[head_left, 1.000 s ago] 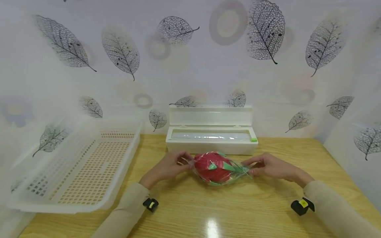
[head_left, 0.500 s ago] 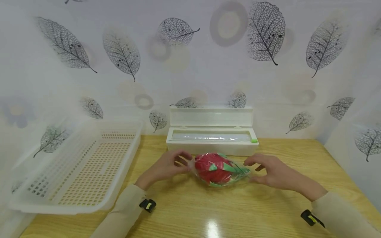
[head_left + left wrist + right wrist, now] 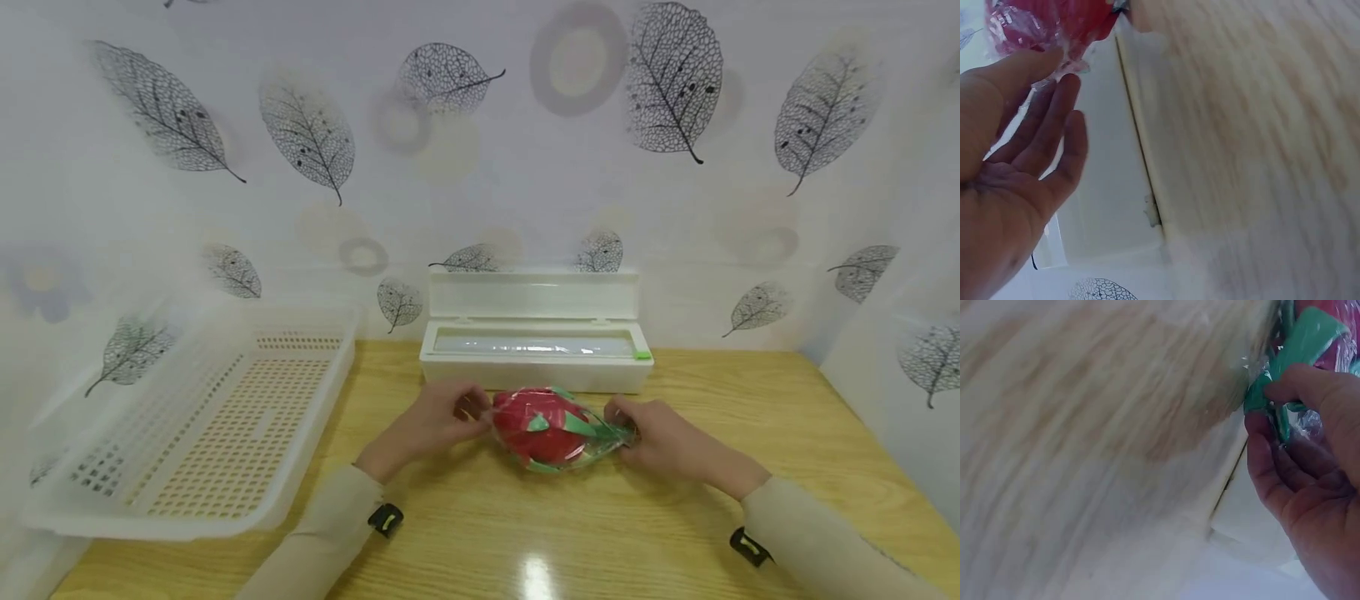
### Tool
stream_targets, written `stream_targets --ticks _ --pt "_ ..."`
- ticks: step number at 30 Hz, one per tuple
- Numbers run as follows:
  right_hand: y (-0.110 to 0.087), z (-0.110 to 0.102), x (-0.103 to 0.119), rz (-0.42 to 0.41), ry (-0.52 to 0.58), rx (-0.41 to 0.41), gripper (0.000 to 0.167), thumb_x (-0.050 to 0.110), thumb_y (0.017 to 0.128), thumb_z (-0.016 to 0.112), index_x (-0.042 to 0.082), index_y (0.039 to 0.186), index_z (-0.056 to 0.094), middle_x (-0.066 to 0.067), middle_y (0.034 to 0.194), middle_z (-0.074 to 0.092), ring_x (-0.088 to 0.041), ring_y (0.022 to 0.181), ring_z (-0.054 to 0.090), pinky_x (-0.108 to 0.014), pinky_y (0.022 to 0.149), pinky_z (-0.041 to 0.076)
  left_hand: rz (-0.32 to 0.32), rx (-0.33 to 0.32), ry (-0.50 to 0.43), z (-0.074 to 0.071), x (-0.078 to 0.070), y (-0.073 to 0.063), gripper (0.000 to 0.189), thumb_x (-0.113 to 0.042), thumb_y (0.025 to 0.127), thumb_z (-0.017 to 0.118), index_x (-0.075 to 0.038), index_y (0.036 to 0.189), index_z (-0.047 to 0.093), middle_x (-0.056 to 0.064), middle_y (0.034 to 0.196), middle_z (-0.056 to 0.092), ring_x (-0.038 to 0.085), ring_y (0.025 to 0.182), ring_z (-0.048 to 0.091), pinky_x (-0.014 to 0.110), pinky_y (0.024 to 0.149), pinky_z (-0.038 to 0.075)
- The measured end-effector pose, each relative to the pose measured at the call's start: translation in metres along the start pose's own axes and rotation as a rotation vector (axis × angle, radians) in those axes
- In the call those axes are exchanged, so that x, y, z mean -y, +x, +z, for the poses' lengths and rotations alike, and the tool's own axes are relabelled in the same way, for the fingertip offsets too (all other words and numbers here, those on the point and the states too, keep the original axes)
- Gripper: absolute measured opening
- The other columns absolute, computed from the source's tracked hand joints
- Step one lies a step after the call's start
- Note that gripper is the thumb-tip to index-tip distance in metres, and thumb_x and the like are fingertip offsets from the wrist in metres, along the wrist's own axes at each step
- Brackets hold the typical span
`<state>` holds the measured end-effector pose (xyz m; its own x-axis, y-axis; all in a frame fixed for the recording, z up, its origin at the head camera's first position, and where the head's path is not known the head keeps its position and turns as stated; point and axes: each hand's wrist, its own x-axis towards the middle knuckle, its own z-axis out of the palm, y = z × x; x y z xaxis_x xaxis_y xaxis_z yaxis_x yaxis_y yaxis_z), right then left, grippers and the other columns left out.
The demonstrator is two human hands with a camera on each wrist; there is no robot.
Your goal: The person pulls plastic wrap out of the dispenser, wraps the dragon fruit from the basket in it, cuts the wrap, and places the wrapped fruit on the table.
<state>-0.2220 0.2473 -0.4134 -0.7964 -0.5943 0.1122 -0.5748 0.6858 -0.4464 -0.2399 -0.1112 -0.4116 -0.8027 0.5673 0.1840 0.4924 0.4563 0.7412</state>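
Note:
A red dragon fruit (image 3: 543, 425) with green leaf scales lies on the wooden table, wrapped in clear cling film. At its left end my left hand (image 3: 442, 421) pinches the gathered film (image 3: 1072, 62) between thumb and finger, the other fingers loosely bent. My right hand (image 3: 663, 437) grips the green leafy tip (image 3: 1259, 394) and the film around it at the right end. Just behind the fruit stands a long white cling film box (image 3: 536, 375), lid raised, the film roll (image 3: 532, 343) showing inside.
A white perforated plastic basket (image 3: 288, 467) stands at the left side of the table. A green slider (image 3: 642, 355) sits at the box's right end. The leaf-patterned curtain (image 3: 480, 183) closes off the back and sides.
My right hand let go and drew back to the right, then came in again and now grips the leafy tip. My left hand shifted slightly left, then back to the fruit's end.

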Motion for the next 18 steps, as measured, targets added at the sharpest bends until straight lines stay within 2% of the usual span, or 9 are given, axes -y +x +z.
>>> stream_targets --ticks 4,6,13,18 --pt "0.004 -0.004 -0.008 0.056 0.128 0.041 0.034 0.000 0.073 0.077 0.016 0.098 0.061 0.003 0.091 0.075 -0.006 0.085 0.066 -0.024 0.072 0.054 0.083 -0.041 0.094 0.003 -0.001 0.002 0.011 -0.005 0.089 0.076 -0.012 0.094 0.070 0.000 0.093 0.075 0.007 0.088 0.070 0.026 0.081 0.061" --pt "0.005 -0.006 -0.012 0.081 0.180 0.063 0.031 0.001 0.075 0.077 0.016 0.098 0.062 0.002 0.093 0.075 -0.007 0.087 0.067 -0.024 0.072 0.054 0.101 -0.045 0.119 0.003 -0.002 0.002 0.012 -0.002 0.088 0.075 -0.012 0.092 0.071 0.000 0.092 0.075 0.007 0.087 0.069 0.026 0.082 0.061" --pt "0.009 -0.007 -0.020 0.168 0.371 0.140 0.028 -0.001 0.077 0.071 0.007 0.102 0.063 -0.004 0.097 0.076 -0.007 0.088 0.067 -0.023 0.073 0.053 0.161 -0.013 0.203 -0.003 -0.003 0.003 0.012 0.001 0.088 0.074 -0.011 0.092 0.073 0.000 0.095 0.077 0.011 0.092 0.072 0.024 0.087 0.060" --pt "0.011 -0.008 -0.024 0.235 0.448 0.209 0.028 0.009 0.082 0.077 0.005 0.107 0.064 -0.005 0.102 0.077 -0.012 0.095 0.071 -0.023 0.080 0.055 0.221 -0.008 0.256 -0.004 -0.005 0.003 0.011 0.002 0.087 0.076 -0.008 0.091 0.073 0.001 0.094 0.077 0.013 0.092 0.073 0.027 0.087 0.060"
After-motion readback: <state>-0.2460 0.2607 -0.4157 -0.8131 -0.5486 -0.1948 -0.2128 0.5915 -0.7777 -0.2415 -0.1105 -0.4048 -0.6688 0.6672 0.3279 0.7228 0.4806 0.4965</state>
